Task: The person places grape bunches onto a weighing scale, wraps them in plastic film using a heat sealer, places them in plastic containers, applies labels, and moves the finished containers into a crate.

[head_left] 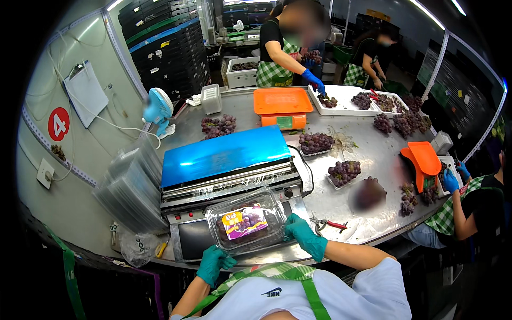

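A tray of grapes (256,234) under clear plastic film, with a colourful label (244,222) on top, sits at the front of a film-wrapping machine (229,186) with a blue cover. My left hand (214,262), in a green glove, is closed at the tray's near left corner, on the film's edge. At the right edge of the tray, my right hand (305,236), gloved alike, has its fingers curled onto the film. What lies under the fingertips of both hands is partly hidden. Red-handled snips (334,224) lie beside my right hand.
Two grape trays (344,173) (316,144) and loose bunches (218,126) lie on the metal table. Orange scales (283,101) (424,160) stand behind and right. Stacked clear lids (130,186) and a blue fan (157,109) are left. Co-workers handle grapes at the far side and right.
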